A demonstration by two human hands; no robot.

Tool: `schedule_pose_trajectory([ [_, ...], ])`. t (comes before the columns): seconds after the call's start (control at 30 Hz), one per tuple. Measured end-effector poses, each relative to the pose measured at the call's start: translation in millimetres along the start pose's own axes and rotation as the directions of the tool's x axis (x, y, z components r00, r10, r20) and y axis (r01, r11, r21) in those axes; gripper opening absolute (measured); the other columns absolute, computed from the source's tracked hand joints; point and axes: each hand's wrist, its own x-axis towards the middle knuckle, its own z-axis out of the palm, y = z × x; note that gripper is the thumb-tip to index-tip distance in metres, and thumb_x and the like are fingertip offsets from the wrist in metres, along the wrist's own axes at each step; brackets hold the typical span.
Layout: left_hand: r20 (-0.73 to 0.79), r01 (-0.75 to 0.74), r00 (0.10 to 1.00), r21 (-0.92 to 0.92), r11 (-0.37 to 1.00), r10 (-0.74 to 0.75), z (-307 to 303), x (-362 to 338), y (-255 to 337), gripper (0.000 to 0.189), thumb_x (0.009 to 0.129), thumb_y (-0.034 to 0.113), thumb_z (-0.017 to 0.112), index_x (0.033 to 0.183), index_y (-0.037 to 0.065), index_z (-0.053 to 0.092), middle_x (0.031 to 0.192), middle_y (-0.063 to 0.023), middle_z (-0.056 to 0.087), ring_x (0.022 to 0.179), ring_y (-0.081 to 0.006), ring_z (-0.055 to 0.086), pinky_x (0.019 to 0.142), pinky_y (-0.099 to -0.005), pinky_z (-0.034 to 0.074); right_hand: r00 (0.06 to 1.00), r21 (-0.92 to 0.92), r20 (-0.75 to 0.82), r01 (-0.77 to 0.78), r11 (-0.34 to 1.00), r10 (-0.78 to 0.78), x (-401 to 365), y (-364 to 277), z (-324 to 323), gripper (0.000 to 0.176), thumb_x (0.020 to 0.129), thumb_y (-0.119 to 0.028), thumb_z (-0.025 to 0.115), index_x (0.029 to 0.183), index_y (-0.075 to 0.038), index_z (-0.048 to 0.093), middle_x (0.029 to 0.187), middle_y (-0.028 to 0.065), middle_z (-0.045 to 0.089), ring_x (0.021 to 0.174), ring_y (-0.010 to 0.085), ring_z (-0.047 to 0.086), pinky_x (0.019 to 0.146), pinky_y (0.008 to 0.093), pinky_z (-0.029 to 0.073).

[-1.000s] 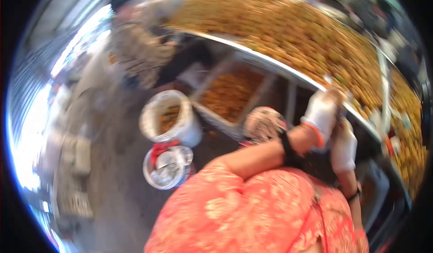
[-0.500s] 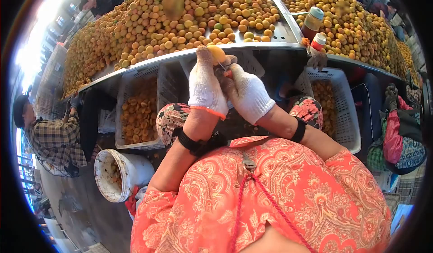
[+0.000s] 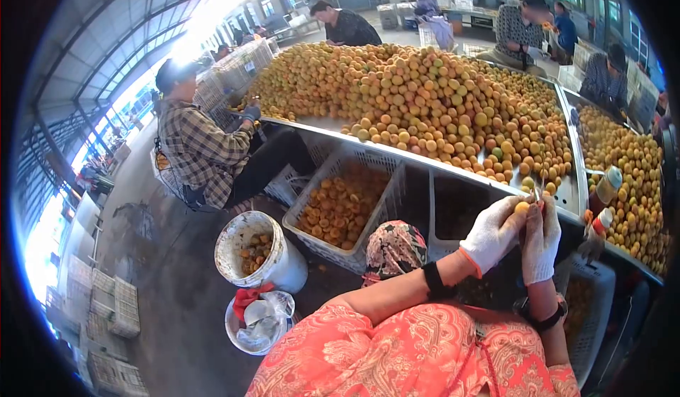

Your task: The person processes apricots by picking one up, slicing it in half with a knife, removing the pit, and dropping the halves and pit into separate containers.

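Note:
In white gloves, both my hands are raised close together at the near edge of the apricot table [image 3: 453, 165]. My left hand [image 3: 492, 230] has its fingers closed round an orange apricot [image 3: 522, 207]. My right hand [image 3: 542, 245] is pressed against it, its fingers shut on a small knife, of which only a thin bit of metal shows. A large heap of whole apricots [image 3: 432, 92] lies just beyond my hands. Below the table edge, a grey crate [image 3: 375, 259] holds halved apricots [image 3: 336, 216].
To my left stand a stained white bucket [image 3: 290, 266] with fruit scraps and a smaller bucket [image 3: 237, 337] with plastic bags. A person in a checked shirt [image 3: 205, 142] sits at the table's left end. A lidded jar [image 3: 605, 184] stands at right. Several people work farther back.
My view has swung left and up, showing more of the hall and the person in the checked shirt. My hands remain together around the apricot and knife, now lower right in view.

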Motion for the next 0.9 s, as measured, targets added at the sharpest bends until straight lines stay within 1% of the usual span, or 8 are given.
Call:
schedule_pose_trajectory([
  [0.17, 0.111, -0.047, 0.993, 0.038, 0.998, 0.042, -2.6, -3.2, -8.7, 0.045, 0.104, 0.014, 0.045, 0.145, -0.002, 0.038, 0.135, -0.0138, 0.055, 0.123, -0.0165, 0.053, 0.103, -0.0287, 0.043, 0.983, 0.273, 0.115, -0.169, 0.947, 0.143, 5.6, 9.3, -3.6, 0.023, 0.103, -0.025, 0.054, 0.111, -0.003, 0.059, 0.087, -0.0043, 0.055, 0.072, 0.0018, 0.048, 0.060, 0.0180, 0.039],
  [0.3, 0.113, -0.003, 0.994, -0.007, 1.000, 0.003, 2.9, -2.7, -16.0, 0.043, 0.105, 0.016, 0.044, 0.145, 0.001, 0.039, 0.132, -0.0102, 0.057, 0.115, -0.0129, 0.057, 0.093, -0.0256, 0.048, 0.977, 0.302, 0.092, -0.210, 0.930, 0.191, 11.2, 12.4, -0.6, 0.024, 0.102, -0.024, 0.056, 0.110, -0.002, 0.061, 0.088, -0.0041, 0.057, 0.074, 0.0020, 0.049, 0.062, 0.0177, 0.041],
  [0.37, 0.066, 0.253, 0.966, -0.449, 0.857, -0.251, 12.5, -2.5, -13.0, 0.041, 0.105, 0.021, 0.043, 0.145, 0.011, 0.043, 0.123, -0.0044, 0.061, 0.100, -0.0087, 0.061, 0.078, -0.0225, 0.051, 0.984, 0.227, 0.084, -0.170, 0.959, 0.155, 11.0, 18.2, -0.1, 0.023, 0.102, -0.024, 0.057, 0.108, -0.002, 0.062, 0.086, -0.0048, 0.057, 0.073, 0.0020, 0.049, 0.062, 0.0179, 0.041],
  [0.47, 0.099, 0.452, 0.853, -0.632, 0.629, -0.513, 15.2, -1.8, -0.8, 0.038, 0.105, 0.029, 0.044, 0.142, 0.021, 0.047, 0.112, 0.0013, 0.063, 0.082, -0.0064, 0.062, 0.063, -0.0207, 0.048, 0.995, 0.116, 0.022, -0.102, 0.988, 0.100, 9.0, 15.3, 5.3, 0.020, 0.100, -0.022, 0.059, 0.095, -0.003, 0.062, 0.074, -0.0046, 0.053, 0.069, 0.0035, 0.047, 0.059, 0.0214, 0.041],
  [0.57, 0.154, 0.548, 0.792, -0.608, 0.575, -0.591, 3.6, -2.7, -6.4, 0.034, 0.102, 0.039, 0.050, 0.134, 0.026, 0.052, 0.099, 0.0009, 0.065, 0.075, -0.0109, 0.063, 0.058, -0.0220, 0.047, 0.982, -0.251, 0.070, 0.185, 0.950, -0.173, 12.5, 24.5, 4.9, 0.019, 0.094, -0.018, 0.060, 0.083, -0.004, 0.053, 0.062, 0.0060, 0.048, 0.057, 0.0096, 0.046, 0.053, 0.0300, 0.042],
  [0.67, 0.182, 0.587, 0.763, -0.595, 0.548, -0.620, 2.9, -3.5, -4.1, 0.033, 0.098, 0.046, 0.054, 0.124, 0.027, 0.057, 0.090, 0.0007, 0.065, 0.070, -0.0114, 0.062, 0.056, -0.0204, 0.044, 0.962, -0.272, 0.095, 0.271, 0.923, -0.255, 11.0, 19.9, 9.1, 0.019, 0.093, -0.016, 0.060, 0.082, -0.004, 0.052, 0.062, 0.0096, 0.050, 0.052, 0.0167, 0.050, 0.052, 0.0322, 0.042],
  [0.8, 0.117, 0.690, 0.524, -0.639, 0.340, -0.844, 8.7, 6.2, 5.6, 0.034, 0.095, 0.051, 0.054, 0.114, 0.024, 0.061, 0.081, 0.0036, 0.060, 0.060, -0.0097, 0.057, 0.049, -0.0222, 0.037, 0.877, -0.350, 0.201, 0.481, 0.804, -0.437, 12.8, 23.4, 5.9, 0.015, 0.091, -0.015, 0.058, 0.082, -0.004, 0.054, 0.062, 0.0147, 0.050, 0.052, 0.0307, 0.053, 0.051, 0.0349, 0.043],
  [0.9, 0.184, 0.674, 0.576, -0.659, 0.335, -0.797, -3.0, 6.5, -17.7, 0.034, 0.094, 0.051, 0.054, 0.109, 0.022, 0.062, 0.070, 0.0039, 0.053, 0.052, -0.0101, 0.048, 0.047, -0.0235, 0.033, 0.957, -0.217, 0.063, 0.289, 0.932, -0.283, 13.1, 41.2, 3.3, 0.017, 0.096, -0.016, 0.056, 0.084, -0.004, 0.056, 0.063, 0.0057, 0.054, 0.053, 0.0172, 0.051, 0.051, 0.0304, 0.041],
])
